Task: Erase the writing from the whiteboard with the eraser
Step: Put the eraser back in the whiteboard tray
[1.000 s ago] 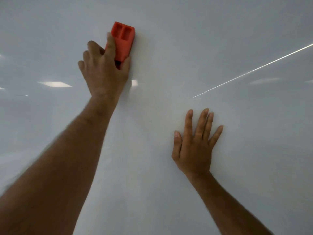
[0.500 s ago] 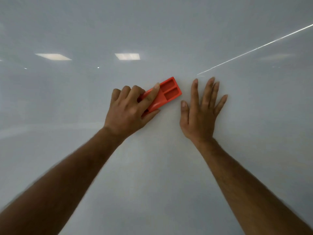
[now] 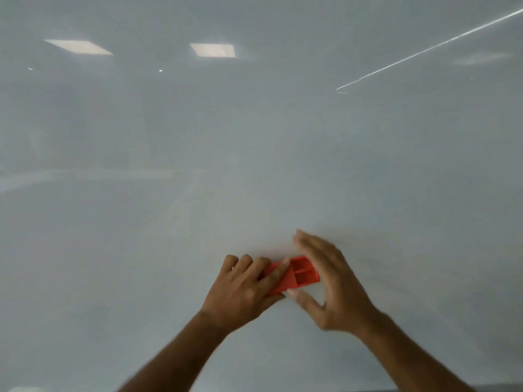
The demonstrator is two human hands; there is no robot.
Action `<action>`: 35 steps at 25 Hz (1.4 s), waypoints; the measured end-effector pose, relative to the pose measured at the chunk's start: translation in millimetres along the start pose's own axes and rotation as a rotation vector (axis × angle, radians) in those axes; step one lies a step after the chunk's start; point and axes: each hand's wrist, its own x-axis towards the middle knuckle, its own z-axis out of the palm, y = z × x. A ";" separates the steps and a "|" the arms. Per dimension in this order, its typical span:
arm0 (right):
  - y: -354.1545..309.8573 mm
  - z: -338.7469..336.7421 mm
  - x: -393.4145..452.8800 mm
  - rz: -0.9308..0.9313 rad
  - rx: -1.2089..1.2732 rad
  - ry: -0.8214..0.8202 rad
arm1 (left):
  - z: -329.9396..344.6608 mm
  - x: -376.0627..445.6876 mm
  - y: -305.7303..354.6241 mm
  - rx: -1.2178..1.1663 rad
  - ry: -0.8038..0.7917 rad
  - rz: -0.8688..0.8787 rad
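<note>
The whiteboard [image 3: 254, 165] fills the view, and I see no writing on the part that shows. An orange-red plastic eraser [image 3: 300, 274] with two hollow pockets in its back lies low on the board, slightly right of centre. My left hand [image 3: 243, 292] grips its left half, thumb on top. My right hand [image 3: 331, 287] is at the eraser's right end with fingers spread and curved around it, thumb tip under its lower edge. That hand is blurred, and I cannot tell whether it grips.
Ceiling lights reflect in the board at the upper left [image 3: 76, 46] and upper middle [image 3: 213, 50]. A thin bright streak [image 3: 424, 48] runs diagonally across the upper right. The board's bottom edge [image 3: 495, 387] shows at the lower right corner.
My left hand has carried the eraser from high on the board down to its lower part. My right hand left its flat rest on the board and came against the eraser's right end.
</note>
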 end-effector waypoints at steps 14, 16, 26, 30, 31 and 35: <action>9.4 102.4 -197.9 0.219 -0.014 -0.503 | 71.0 -171.7 118.4 -0.415 -0.500 -0.328; 9.3 111.5 -207.5 0.273 -0.023 -0.549 | 73.8 -174.0 121.3 -0.467 -0.571 -0.381; 0.4 148.3 -226.1 0.420 -0.099 -0.704 | 90.8 -191.6 138.8 -0.415 -0.795 -0.536; 0.6 161.1 -241.2 0.449 -0.078 -0.737 | 107.0 -208.2 152.6 -0.432 -0.821 -0.567; 0.3 164.1 -244.5 0.460 -0.068 -0.754 | 111.5 -213.1 155.7 -0.443 -0.820 -0.576; -0.7 175.7 -255.9 0.502 -0.074 -0.809 | 126.1 -230.4 164.7 -0.492 -0.812 -0.602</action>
